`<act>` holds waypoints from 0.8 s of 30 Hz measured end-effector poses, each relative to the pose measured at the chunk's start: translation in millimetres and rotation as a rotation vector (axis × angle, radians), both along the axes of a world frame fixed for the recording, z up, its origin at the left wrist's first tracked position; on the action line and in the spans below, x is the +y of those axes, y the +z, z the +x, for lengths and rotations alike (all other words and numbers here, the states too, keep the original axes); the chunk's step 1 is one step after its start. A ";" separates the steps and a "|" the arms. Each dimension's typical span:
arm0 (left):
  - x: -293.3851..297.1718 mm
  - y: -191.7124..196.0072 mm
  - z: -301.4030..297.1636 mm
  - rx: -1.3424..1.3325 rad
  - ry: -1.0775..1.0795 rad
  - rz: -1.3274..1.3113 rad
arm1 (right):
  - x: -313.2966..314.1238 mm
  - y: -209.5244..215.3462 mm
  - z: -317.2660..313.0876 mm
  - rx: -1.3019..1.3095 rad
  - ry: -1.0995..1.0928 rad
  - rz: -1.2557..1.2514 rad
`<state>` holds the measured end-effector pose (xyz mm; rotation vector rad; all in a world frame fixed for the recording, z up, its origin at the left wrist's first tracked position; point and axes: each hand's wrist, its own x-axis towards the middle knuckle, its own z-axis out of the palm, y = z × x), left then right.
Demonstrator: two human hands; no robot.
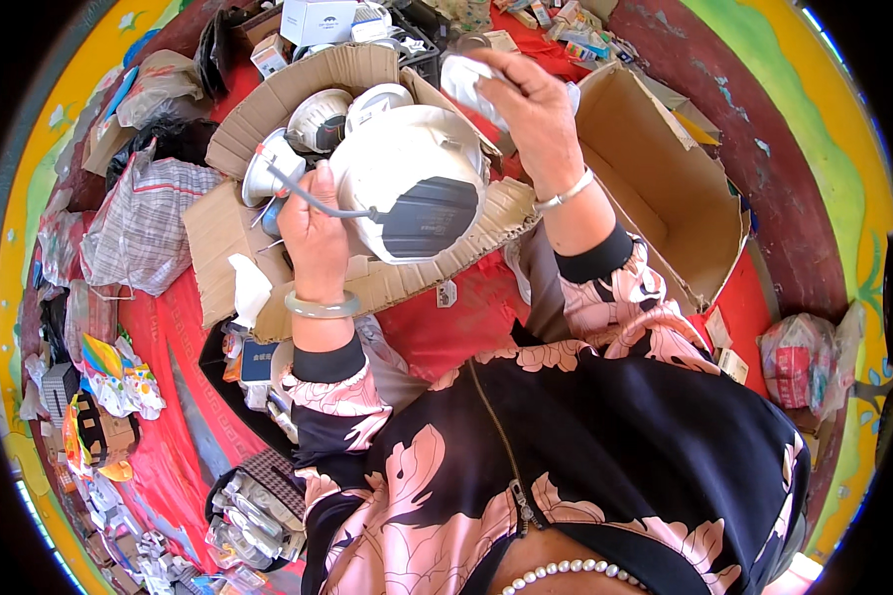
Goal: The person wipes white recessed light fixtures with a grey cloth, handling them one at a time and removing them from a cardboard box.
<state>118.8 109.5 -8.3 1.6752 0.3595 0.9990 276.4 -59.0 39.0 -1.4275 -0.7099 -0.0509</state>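
Item one: round white lamp fitting (392, 159), large and bowl-shaped, its surface smooth and pale. A black housing (432, 213), blocky and ridged, is set on the lower right of the side turned up toward me. A grey cable (339, 211) leaves the housing's left edge, curves past my left fingers (321, 182) and ends loose at upper left. Pose: tilted, steadied at its left by those fingers, above the open cardboard carton (494, 220).

Item two: white cloth-like piece (462, 83), thin, crumpled, material uncertain. Pinched in my right fingers (514, 67), raised beyond the lamp's upper right edge.
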 end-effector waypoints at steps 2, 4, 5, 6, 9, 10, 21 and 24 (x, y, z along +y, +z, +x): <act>4.7 -2.9 0.0 -0.054 0.018 -0.005 | 3.4 -5.8 -16.0 0.024 0.072 0.016; 5.2 -2.3 -1.5 -0.036 0.059 0.021 | 6.5 -20.2 -28.0 -0.014 0.119 -0.072; 4.8 -2.0 -3.0 -0.037 0.078 0.026 | 10.5 -15.9 -42.3 -0.137 0.041 -0.153; 4.0 -1.9 -4.0 -0.039 0.095 0.031 | 14.8 -18.5 -48.5 -0.319 -0.028 -0.179; -1.3 3.6 -8.1 -0.066 0.151 0.055 | 20.7 -17.3 -48.2 -0.682 -0.112 -0.189; -2.6 5.2 -9.7 -0.079 0.171 0.066 | 22.0 -14.6 -47.4 -0.772 -0.118 -0.180; -4.6 -4.2 -10.4 -0.027 0.115 0.100 | 16.6 2.9 -54.3 -0.935 0.372 -0.261; 0.0 -0.8 -10.5 -0.133 0.147 -0.030 | 9.6 2.1 -36.2 -0.862 0.295 -0.243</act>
